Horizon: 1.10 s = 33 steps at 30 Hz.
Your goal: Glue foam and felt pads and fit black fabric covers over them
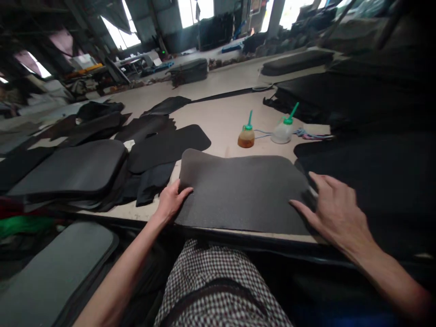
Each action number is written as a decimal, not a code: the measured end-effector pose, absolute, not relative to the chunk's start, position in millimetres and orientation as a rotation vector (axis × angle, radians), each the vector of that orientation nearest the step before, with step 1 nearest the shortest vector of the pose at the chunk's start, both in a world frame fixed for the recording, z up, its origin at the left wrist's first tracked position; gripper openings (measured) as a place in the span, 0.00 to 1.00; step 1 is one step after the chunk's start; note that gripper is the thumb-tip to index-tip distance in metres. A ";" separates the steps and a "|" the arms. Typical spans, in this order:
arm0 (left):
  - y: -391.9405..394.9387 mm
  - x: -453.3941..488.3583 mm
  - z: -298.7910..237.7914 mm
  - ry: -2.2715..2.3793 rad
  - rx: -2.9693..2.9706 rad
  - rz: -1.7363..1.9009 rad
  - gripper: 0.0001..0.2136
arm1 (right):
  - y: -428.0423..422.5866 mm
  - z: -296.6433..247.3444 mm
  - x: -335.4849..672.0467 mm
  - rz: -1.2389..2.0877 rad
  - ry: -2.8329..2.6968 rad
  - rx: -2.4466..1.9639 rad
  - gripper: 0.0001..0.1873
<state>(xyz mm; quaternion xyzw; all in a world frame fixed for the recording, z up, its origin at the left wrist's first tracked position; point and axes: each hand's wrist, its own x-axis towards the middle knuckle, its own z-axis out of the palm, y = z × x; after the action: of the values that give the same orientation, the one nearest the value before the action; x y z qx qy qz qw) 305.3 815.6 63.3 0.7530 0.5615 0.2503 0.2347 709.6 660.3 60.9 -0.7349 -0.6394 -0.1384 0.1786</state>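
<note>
- Checked cloth (pixel 218 277), on the person's lap side, lies on the near side of the sheet.
- A grey pad (pixel 57 268) sits lower than the sheet, to its near left.
- The left hand (pixel 169 200) is at the sheet's left edge, thumb over the top, fingers along the side; I cannot tell whether they clamp it.
- The right hand (pixel 335 211) is at the sheet's right edge, thumb and fingers spread well apart; blur there hides whether it touches.
- The sheet (pixel 238 195) itself, dark grey with rounded far corners, lies between the two hands.
- Beneath the sheet is the pale table (pixel 221 109), its near edge running along the sheet's near side.
- Left of the sheet are a thick pad stack (pixel 75 168) and, closer to it, a black piece (pixel 170 147).
- Right of the sheet spreads dark material (pixel 378 168).
- Just beyond the sheet stand an amber bottle (pixel 246 138) and a clear bottle (pixel 282 133), both with green spouts; a blue cord (pixel 262 133) runs between them.
- Well beyond the sheet are a dark bundle (pixel 189 72) and, farther right, a long stack (pixel 296 62).
- Farthest from the sheet, a bright window (pixel 195 12).
</note>
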 end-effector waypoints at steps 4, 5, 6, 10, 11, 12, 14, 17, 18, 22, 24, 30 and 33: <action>819.7 300.8 63.7 1.516 2.130 0.660 0.13 | 658.1 47.6 699.5 -0.192 -2.181 -1.700 0.23; 820.8 299.6 62.8 1.513 2.137 0.659 0.13 | 658.5 42.5 700.1 -0.134 -2.222 -1.643 0.21; 822.0 298.5 61.6 1.513 2.143 0.658 0.13 | 659.2 37.7 701.4 -0.100 -2.233 -1.613 0.20; 826.1 295.8 55.4 1.488 2.186 0.695 0.13 | 662.3 28.4 707.9 -0.091 -2.223 -1.576 0.20; 826.7 295.4 54.0 1.474 2.201 0.714 0.13 | 662.7 28.3 708.7 -0.097 -2.225 -1.568 0.20; 827.1 295.2 52.6 1.461 2.217 0.733 0.13 | 662.9 28.5 709.2 -0.101 -2.227 -1.563 0.20; 827.6 294.8 50.0 1.447 2.242 0.752 0.12 | 662.9 29.3 709.2 -0.102 -2.226 -1.564 0.21; 828.8 293.8 45.3 1.430 2.254 0.757 0.13 | 662.8 29.9 708.0 -0.093 -2.231 -1.566 0.21; 829.5 293.3 43.6 1.418 2.251 0.765 0.15 | 662.9 30.2 707.4 -0.092 -2.231 -1.562 0.21; 829.2 292.1 41.3 1.474 2.243 0.855 0.34 | 663.9 31.5 705.1 -0.099 -2.218 -1.537 0.21; 823.2 294.2 46.1 1.563 2.283 0.927 0.39 | 664.3 31.0 704.9 -0.104 -2.210 -1.538 0.21; 791.0 316.8 66.3 1.024 2.743 0.559 0.30 | 663.1 27.2 708.3 -0.074 -2.215 -1.616 0.20; 787.9 327.0 59.4 0.896 2.804 0.232 0.33 | 661.3 29.1 708.3 -0.034 -2.196 -1.650 0.18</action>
<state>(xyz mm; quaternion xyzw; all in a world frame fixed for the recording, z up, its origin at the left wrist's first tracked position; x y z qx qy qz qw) 327.0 787.9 59.4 0.9453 0.3023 0.0781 0.0943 708.3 661.3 29.1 -0.5890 -0.7839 -0.0120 0.1959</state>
